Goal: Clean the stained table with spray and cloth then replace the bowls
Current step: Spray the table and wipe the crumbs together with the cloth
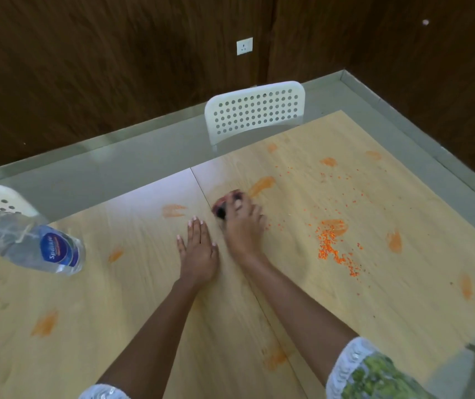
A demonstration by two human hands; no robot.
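Head view: the right hand [243, 226] grips a bunched dark cloth [226, 204] pressed on the table [144, 283] beside an orange stain [262, 185], the left hand [198, 251] lies flat, fingers together, and the bottle [28, 243] stands at far left, leaning cap-leftward.
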